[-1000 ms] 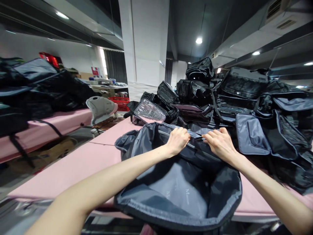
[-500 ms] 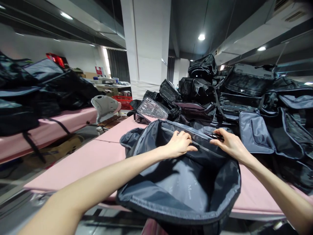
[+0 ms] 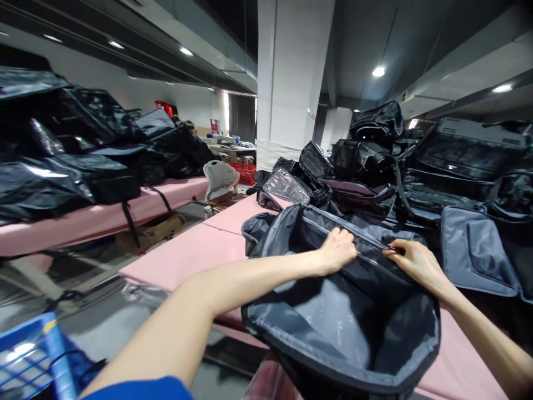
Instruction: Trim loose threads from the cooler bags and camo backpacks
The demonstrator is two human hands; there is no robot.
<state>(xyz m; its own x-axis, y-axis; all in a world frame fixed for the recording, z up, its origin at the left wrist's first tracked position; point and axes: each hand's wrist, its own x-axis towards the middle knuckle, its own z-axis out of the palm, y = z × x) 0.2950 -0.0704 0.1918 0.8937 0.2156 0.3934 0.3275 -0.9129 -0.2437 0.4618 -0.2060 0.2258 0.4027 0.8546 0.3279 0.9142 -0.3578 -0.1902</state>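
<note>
A large black bag (image 3: pixel 341 364) with grey-blue lining gapes open in front of me, its mouth facing me. My left hand (image 3: pixel 338 251) reaches inside, fingers curled closed at the zip strip along the far inner wall; the fingertips are partly hidden. At the far rim, to the right, my right hand (image 3: pixel 414 264) is closed in a pinch around a small dark shiny object (image 3: pixel 395 248), whose kind I cannot make out. Pale lettering (image 3: pixel 339 333) shows on the lining.
The bag rests on a pink-covered table (image 3: pixel 187 253). Black bags (image 3: pixel 366 158) are heaped behind it, and more bags (image 3: pixel 95 166) fill another pink table at left. A blue plastic basket (image 3: pixel 54 355) stands at lower left. A white chair (image 3: pixel 220 179) is farther back.
My view has turned left, bringing the blue basket into sight. My left hand's fingers, more spread before, are now curled closed at the inner zip. My right hand stays at the far rim.
</note>
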